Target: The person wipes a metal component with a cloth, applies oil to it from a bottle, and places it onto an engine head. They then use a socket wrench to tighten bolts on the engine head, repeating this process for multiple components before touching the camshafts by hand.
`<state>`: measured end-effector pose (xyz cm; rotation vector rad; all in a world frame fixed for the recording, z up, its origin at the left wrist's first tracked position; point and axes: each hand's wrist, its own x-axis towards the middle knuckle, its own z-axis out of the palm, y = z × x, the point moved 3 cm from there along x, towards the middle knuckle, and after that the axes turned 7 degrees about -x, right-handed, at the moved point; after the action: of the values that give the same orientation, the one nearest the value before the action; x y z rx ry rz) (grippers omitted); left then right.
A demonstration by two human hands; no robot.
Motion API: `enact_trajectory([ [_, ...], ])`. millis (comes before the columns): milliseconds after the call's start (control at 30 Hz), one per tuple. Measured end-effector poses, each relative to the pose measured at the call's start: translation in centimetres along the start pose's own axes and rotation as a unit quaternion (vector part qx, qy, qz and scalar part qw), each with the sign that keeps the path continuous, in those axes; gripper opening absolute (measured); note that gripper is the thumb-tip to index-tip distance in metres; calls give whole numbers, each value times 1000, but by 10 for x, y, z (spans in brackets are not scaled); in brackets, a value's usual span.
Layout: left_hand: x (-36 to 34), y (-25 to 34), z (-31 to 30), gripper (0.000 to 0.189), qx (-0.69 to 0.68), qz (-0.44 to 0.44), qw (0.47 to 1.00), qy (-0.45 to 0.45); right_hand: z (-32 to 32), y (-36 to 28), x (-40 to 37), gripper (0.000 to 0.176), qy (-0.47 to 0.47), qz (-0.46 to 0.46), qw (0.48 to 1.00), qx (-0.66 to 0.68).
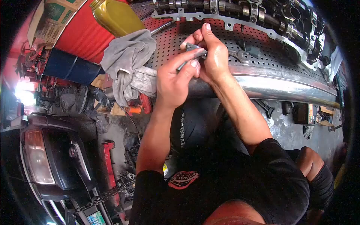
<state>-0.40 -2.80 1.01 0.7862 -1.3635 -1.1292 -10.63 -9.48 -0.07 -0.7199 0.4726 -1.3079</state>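
Note:
My left hand (174, 80) is closed, thumb and index finger pinching a small dark grey metal part (192, 47). My right hand (216, 54) has its fingers curled round the far side of the same part, its thumb pointing up. The fingers cover much of the part, so its exact kind is hidden. Just right of my right hand, a wrench (243, 57) lies on the perforated metal bench top (168, 41). Beyond both hands sits an engine cylinder head (240, 17) with camshafts and a chain sprocket.
A grey rag (129, 52) hangs over the bench's rounded metal edge (270, 84), left of my hands. Behind it stands a yellow-olive oil jug (117, 17). A black vehicle (56, 157) is at lower left, near a chain (108, 195). Another person's arm (310, 163) shows at lower right.

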Motion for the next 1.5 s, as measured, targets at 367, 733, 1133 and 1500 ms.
enact_trajectory([
  [367,-13,29,6,23,418,298,854,88,7,3,4,37,-37,17,996,82],
  [733,-6,6,8,31,639,333,687,97,9,8,7,40,54,-18,997,-43],
  [1133,0,8,8,25,656,359,661,69,7,7,6,37,53,2,998,33],
  [1500,12,8,7,28,654,381,652,37,6,5,8,38,83,10,993,83],
])
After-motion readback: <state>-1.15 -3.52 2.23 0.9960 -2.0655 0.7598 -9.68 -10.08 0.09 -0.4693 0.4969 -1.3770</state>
